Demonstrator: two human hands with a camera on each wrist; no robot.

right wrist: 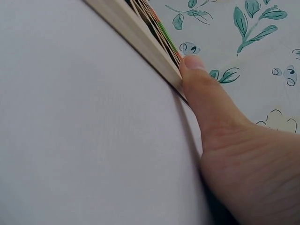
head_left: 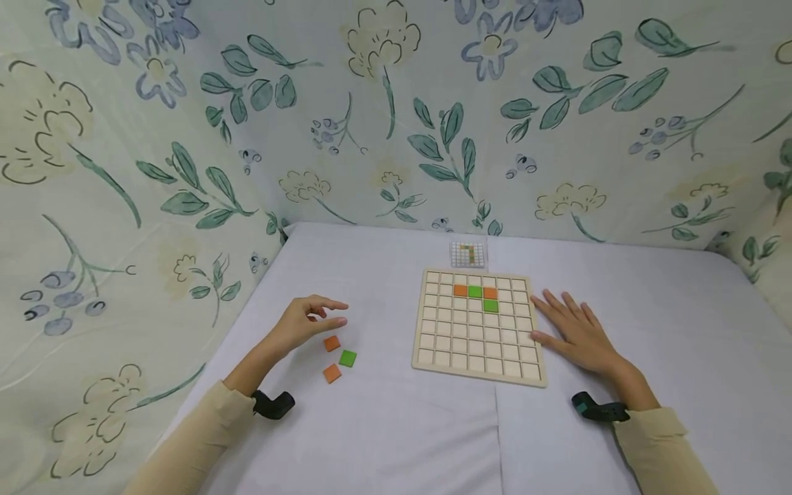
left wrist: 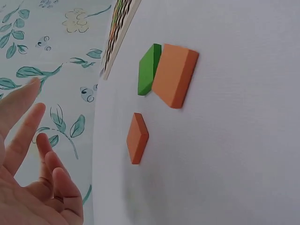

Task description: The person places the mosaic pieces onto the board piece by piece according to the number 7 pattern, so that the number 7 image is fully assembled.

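Note:
Above the white cloth, my left hand (head_left: 301, 323) hovers with thumb and forefinger apart and nothing between them. Just below it lie an orange tile (head_left: 332, 343), a green tile (head_left: 348, 358) and another orange tile (head_left: 332, 373); in the left wrist view all three lie flat, apart from the hand (left wrist: 37, 173). A wooden grid board (head_left: 475, 328) holds orange and green tiles in its upper rows, the lowest being a green tile (head_left: 491, 305). My right hand (head_left: 578, 337) rests flat with spread fingers, its thumb (right wrist: 201, 89) touching the board's right edge.
A small pattern card (head_left: 468, 255) with a coloured grid lies behind the board. Floral fabric (head_left: 396, 137) hangs as a wall at the back and left of the white-covered table (head_left: 383, 433). A dark camera strap sits on each wrist.

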